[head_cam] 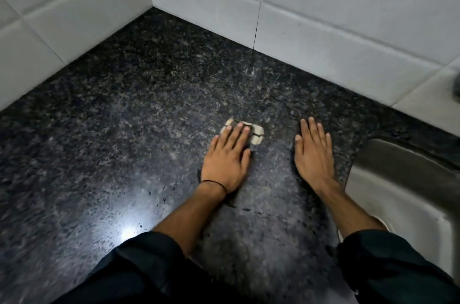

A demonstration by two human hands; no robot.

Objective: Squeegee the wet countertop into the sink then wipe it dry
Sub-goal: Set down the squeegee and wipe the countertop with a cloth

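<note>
Hands lie flat on the countertop (124, 109): left (227, 156) pressing a cloth (256, 133), right (315, 151) empty.

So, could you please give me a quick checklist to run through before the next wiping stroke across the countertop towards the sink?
1. Cloth under the left hand: ok; the light cloth is pressed flat beneath the fingers, partly showing beyond them.
2. Right hand out of the wiping tool's way: ok; it lies flat on the countertop, apart from the cloth.
3. Path to the sink: not ok; the right hand lies between cloth and sink.
4. Countertop dry: not ok; dark droplets show near the left wrist.
5. Squeegee at hand: cannot tell; none is in view.
</note>
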